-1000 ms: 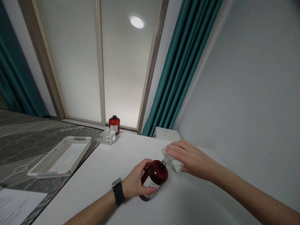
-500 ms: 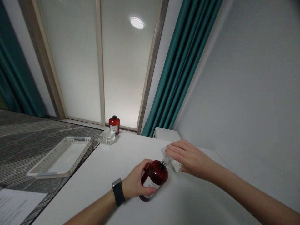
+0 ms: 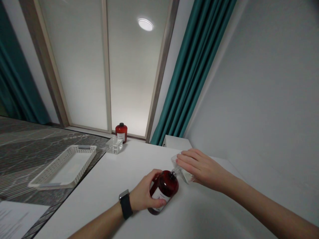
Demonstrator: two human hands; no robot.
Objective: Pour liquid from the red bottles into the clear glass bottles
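My left hand [image 3: 147, 194] is wrapped round a dark red bottle [image 3: 168, 184] with a white label. That bottle is tilted to the upper right over the white table [image 3: 109, 179], its mouth uncapped. My right hand [image 3: 203, 167] grips a clear, squarish glass bottle [image 3: 186, 176] from above, tilted so that its neck meets the red bottle's mouth. Whether the two necks touch or one sits inside the other I cannot tell. The right fingers cover much of the clear bottle, and any liquid passing between the two cannot be made out.
At the table's far left corner a second red bottle [image 3: 121, 129] with a black cap stands behind a clear glass block-like container [image 3: 114, 146]. A white perforated basket [image 3: 53, 186] and a printed sheet [image 3: 20, 215] lie on the left. A white cabinet [image 3: 177, 142] stands beyond the far edge.
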